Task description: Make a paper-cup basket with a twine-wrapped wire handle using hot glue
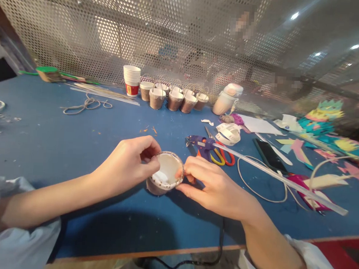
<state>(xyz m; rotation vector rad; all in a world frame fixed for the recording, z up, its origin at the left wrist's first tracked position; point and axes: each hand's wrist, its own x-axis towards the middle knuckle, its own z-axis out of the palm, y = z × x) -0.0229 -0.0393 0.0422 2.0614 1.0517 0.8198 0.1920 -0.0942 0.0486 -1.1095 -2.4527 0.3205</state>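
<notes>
A paper cup (pixel 167 169) with a white inside, a brown outer wall and a dark-spotted rim is held tilted just above or on the blue table, its mouth facing me. My left hand (pixel 130 162) pinches the left side of its rim, with thumb and fingers closed. On the right side, my right hand (pixel 214 182) grips the rim between thumb and fingers. Some fingertips are hidden behind the cup. Just beyond my right hand lies a purple glue gun (pixel 203 143), a long clear glue stick (pixel 270 173) reaching out of it. Scissors (pixel 227 155) with red and yellow handles lie beside it.
Several brown cups with handles (pixel 175 100) stand at the back beside a stack of paper cups (pixel 131 77). A bottle (pixel 228 99), a paper tape roll (pixel 228 134), a phone (pixel 268 154) and paper scraps (pixel 300 151) lie rightward. Twine (pixel 87 103) lies back left.
</notes>
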